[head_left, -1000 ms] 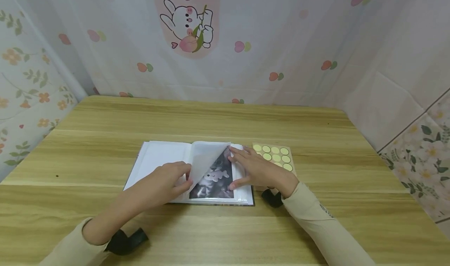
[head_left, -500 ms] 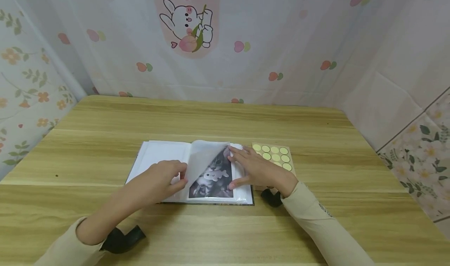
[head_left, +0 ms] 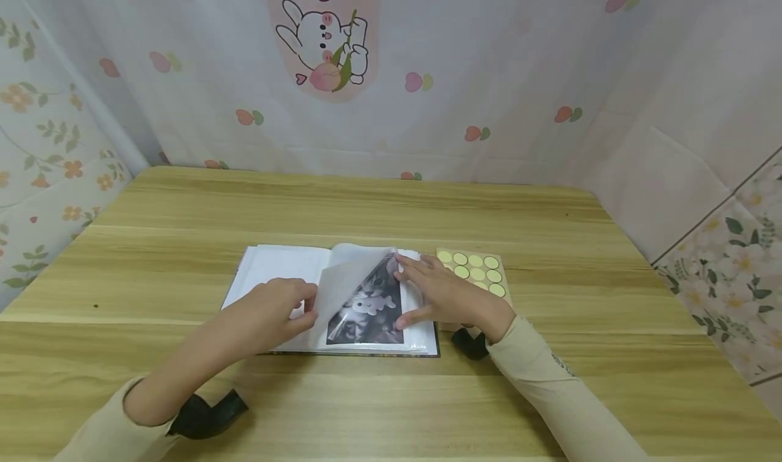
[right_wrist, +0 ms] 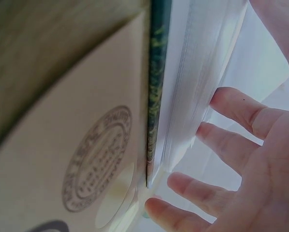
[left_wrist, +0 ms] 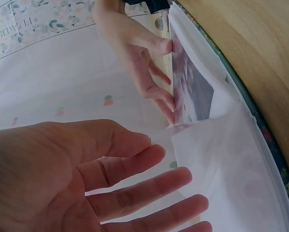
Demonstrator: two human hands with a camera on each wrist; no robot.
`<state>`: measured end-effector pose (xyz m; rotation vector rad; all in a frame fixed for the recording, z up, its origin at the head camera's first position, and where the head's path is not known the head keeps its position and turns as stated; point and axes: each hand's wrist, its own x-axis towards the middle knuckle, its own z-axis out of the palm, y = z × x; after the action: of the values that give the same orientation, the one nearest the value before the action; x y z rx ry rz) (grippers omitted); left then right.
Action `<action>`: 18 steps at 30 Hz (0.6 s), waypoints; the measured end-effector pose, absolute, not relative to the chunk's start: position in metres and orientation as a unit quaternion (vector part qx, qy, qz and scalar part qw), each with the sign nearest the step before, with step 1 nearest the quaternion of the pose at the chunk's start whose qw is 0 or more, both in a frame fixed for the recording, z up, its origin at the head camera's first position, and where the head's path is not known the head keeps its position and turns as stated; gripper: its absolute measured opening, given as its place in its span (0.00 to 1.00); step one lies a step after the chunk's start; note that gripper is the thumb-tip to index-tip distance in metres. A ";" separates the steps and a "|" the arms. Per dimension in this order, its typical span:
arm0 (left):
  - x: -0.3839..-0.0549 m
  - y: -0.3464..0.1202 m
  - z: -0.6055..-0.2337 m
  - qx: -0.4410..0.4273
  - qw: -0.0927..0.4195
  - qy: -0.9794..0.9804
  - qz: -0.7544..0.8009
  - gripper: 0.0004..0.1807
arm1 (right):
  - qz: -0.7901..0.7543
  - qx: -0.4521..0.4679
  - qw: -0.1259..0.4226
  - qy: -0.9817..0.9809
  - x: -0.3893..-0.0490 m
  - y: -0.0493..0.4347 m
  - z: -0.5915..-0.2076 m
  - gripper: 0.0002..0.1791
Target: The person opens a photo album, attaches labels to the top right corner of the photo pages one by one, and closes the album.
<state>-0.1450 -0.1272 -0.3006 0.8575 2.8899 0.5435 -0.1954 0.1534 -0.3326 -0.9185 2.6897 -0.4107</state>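
Observation:
A photo album (head_left: 287, 262) lies open on the table, its right page bearing a dark cat picture (head_left: 360, 332) with a pale fish shape on it. A clear cover film (head_left: 348, 279) is lifted off this page and folds diagonally toward the left. My left hand (head_left: 281, 313) pinches the film's edge between thumb and forefinger; in the left wrist view the other fingers of that hand (left_wrist: 100, 174) are spread. My right hand (head_left: 442, 296) rests on the page's right side, thumb and fingertips touching along the picture's edge, fingers apart. In the right wrist view, its fingers (right_wrist: 226, 145) lie by the page edges.
Right of the album lies a kraft-coloured sheet of round yellow stickers (head_left: 476, 266), partly under the right forearm. Black wrist-worn pieces (head_left: 208, 414) sit beneath both wrists. Patterned curtains (head_left: 415, 129) enclose the back and sides of the wooden table (head_left: 379, 207).
My left hand has moved slightly left, drawing the film farther back, so more of the picture's lower left shows. The right hand has stayed in place on the page.

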 end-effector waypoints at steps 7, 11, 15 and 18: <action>-0.144 -0.129 -0.298 0.277 0.040 0.944 0.175 0.09 | -0.150 -0.312 0.140 0.928 -0.195 0.154 -0.334 0.44; -0.143 -0.130 -0.297 0.269 0.044 0.947 0.171 0.07 | -0.151 -0.310 0.142 0.928 -0.195 0.154 -0.333 0.44; -0.140 -0.133 -0.296 0.252 0.041 0.953 0.163 0.04 | -0.151 -0.311 0.141 0.928 -0.195 0.154 -0.333 0.43; -0.139 -0.136 -0.295 0.238 0.045 0.957 0.162 0.05 | -0.150 -0.312 0.141 0.927 -0.196 0.154 -0.333 0.43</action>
<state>-0.1390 -0.1360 -0.2951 0.7278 2.9225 0.4948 -0.1956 0.1537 -0.3332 -0.9017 2.6782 -0.4344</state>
